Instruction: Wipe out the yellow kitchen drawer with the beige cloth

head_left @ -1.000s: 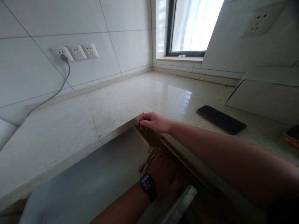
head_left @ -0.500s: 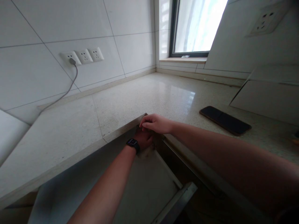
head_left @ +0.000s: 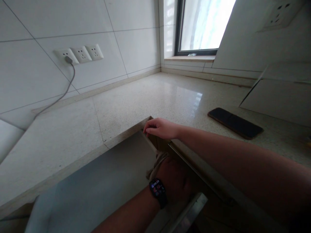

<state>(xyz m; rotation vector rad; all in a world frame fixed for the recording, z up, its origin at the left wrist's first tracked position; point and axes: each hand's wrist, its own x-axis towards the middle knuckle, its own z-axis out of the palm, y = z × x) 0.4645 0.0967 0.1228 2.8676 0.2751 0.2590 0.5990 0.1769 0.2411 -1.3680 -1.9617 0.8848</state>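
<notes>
My left hand (head_left: pixel 173 178), with a black smartwatch (head_left: pixel 157 189) on the wrist, presses a crumpled grey-brown cloth (head_left: pixel 157 163) onto the side edge of a pulled-out drawer (head_left: pixel 116 174). The hand is closed over the cloth; its fingertips are in shadow. My right hand (head_left: pixel 161 127) rests at the corner of the countertop's front edge (head_left: pixel 126 132), its fingers loosely bent past the edge and nothing visible in them. The drawer's metallic-looking front (head_left: pixel 190 213) lies just below my left hand.
A dark phone (head_left: pixel 235 123) lies on the speckled countertop (head_left: pixel 136 100) beyond my right forearm. A grey cord (head_left: pixel 65 92) runs from the wall sockets (head_left: pixel 82 54) down to the left. A white panel-like box (head_left: pixel 279 100) stands at the right, near the window (head_left: pixel 204 26).
My left hand has moved right and toward me along the drawer's side, from the back corner near my right hand. The cloth now shows. My right hand has stayed at the counter corner.
</notes>
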